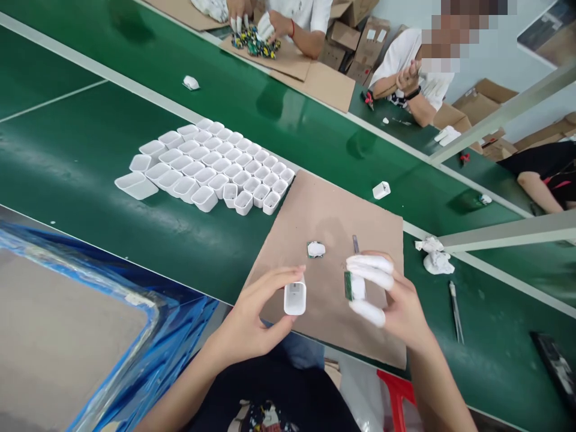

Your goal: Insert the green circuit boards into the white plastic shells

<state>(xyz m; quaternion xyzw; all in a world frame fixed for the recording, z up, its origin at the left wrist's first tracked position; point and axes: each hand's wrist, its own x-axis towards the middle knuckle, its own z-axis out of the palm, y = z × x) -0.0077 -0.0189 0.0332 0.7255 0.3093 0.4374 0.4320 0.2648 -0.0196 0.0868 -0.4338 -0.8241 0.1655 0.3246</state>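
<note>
Left hand (258, 318) pinches white plastic housing (295, 302), open end toward camera; white-fingertipped right hand (396, 300) pinches green circuit board (348, 286) right of housing, not touching it.

Green bench (180, 255): block of open white cups (206, 176), brown cardboard sheet (310, 207) beside them. Slim tool (456, 312) and crumpled white wad (438, 263) lie past the sheet's right edge.

Assembly workshop, apparently; rowed white casings (205, 175); cartons (372, 47).

Blue plastic (173, 336) lower left; red stool (396, 390) below; cardboard boxes (371, 43) beyond.
</note>
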